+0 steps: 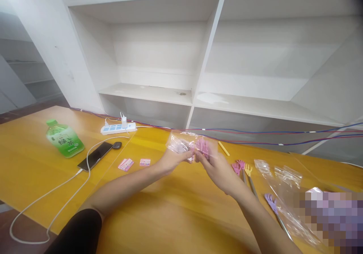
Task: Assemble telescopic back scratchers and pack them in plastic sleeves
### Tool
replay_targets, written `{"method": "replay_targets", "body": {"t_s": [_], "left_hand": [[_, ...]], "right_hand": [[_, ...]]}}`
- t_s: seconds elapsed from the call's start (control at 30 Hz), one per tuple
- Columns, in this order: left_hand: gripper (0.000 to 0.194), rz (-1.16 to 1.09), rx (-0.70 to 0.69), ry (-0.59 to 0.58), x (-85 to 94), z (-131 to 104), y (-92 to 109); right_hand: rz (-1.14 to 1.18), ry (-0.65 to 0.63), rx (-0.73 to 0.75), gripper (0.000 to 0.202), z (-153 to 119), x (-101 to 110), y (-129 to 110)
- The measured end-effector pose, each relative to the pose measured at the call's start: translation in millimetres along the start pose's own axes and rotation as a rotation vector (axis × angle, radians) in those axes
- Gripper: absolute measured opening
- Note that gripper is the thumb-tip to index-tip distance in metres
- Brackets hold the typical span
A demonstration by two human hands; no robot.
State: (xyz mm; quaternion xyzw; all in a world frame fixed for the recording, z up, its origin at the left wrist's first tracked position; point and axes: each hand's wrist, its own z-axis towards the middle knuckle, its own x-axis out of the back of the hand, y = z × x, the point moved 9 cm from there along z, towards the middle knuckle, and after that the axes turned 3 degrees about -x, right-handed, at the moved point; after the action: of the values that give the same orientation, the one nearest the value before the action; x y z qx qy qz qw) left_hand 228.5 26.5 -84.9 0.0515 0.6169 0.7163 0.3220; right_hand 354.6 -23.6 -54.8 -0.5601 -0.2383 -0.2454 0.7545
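Above the middle of the table, my left hand [173, 160] pinches a clear plastic bag [181, 142]. My right hand [218, 167] is closed on the same bag at its right side, thumb close to the left thumb. Inside or behind the film shows a pink hand-shaped back scratcher head [203, 146]; blur hides whether the fingers grip it directly. To the right of my right hand lie back scratchers with pink [241, 164] and yellow [248, 169] heads on metal rods. A purple back scratcher [271, 203] rests farther right, by my right forearm.
Clear plastic bags [287, 176] lie at the right, near a pixelated patch. Small pink-and-white cards [126, 164], a phone [95, 156] on a white cable, a green bottle [65, 140] and a power strip [118, 128] are left. White shelves [147, 93] stand behind the table.
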Motion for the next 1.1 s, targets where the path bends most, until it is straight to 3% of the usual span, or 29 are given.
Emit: {"method": "replay_targets", "body": {"t_s": [0.13,0.23,0.43,0.57,0.7,0.97,1.1], "left_hand": [[0.043,-0.026,0.002,0.063,12.0,4,-3],[0.041,-0.057,-0.051,0.091,20.2,7,2],[0.031,-0.112,-0.098,0.062,15.5,4,22],[0.037,-0.16,-0.074,0.126,20.0,5,22],[0.039,-0.161,-0.06,0.171,25.9,9,17],[0.034,-0.095,-0.086,0.061,14.4,4,31],[0.035,-0.049,-0.051,0.056,18.7,7,27]], "right_hand": [[-0.052,-0.046,0.122,0.047,-6,0,-13],[-0.119,-0.058,0.119,0.044,-8,0,-18],[-0.092,-0.079,0.18,0.044,-6,-3,-25],[-0.05,-0.091,0.212,0.039,-3,-2,-25],[-0.013,-0.135,0.177,0.043,-4,-4,-23],[0.028,-0.231,0.045,0.047,-12,-13,-8],[0.026,-0.235,0.044,0.049,-9,-11,-9]]}}
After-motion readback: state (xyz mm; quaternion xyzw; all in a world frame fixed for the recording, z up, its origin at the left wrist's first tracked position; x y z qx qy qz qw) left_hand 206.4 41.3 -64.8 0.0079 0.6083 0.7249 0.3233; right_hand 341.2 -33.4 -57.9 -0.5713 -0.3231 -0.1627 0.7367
